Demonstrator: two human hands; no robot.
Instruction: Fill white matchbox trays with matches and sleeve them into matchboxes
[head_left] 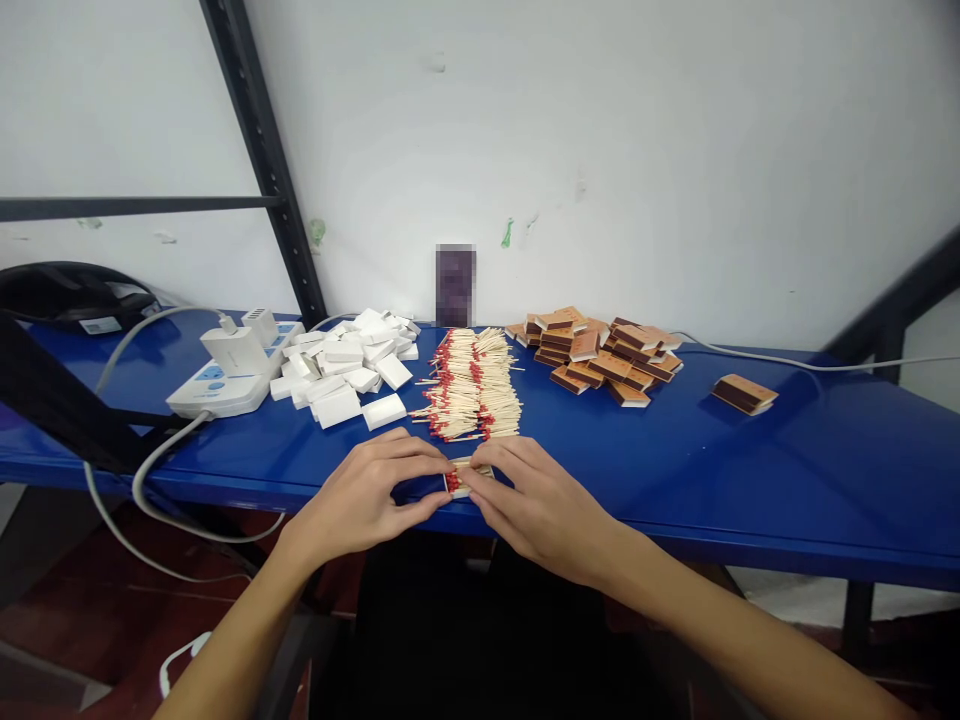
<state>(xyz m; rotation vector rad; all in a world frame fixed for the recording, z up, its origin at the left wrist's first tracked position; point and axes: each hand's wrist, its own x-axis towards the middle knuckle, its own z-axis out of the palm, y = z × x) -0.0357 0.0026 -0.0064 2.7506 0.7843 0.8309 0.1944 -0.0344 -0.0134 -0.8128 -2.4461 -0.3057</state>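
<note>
I'm pinching the small tray [459, 494] with my left hand [367, 490], in front of the match pile [465, 385], likely holding it steady; my right hand [536, 500] is pinching its other end, maybe tidying the matches [452, 482] inside.

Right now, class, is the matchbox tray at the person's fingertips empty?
No, red-headed matchsticks lie inside the white matchbox tray.

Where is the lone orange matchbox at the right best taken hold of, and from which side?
Probably by its two long sides, the right hand, once free, coming from above: thumb on the near, dark side, fingers on the far one. The matchbox lies flat, apart from the matchbox pile, so both sides should be reachable across its narrow width.
</note>
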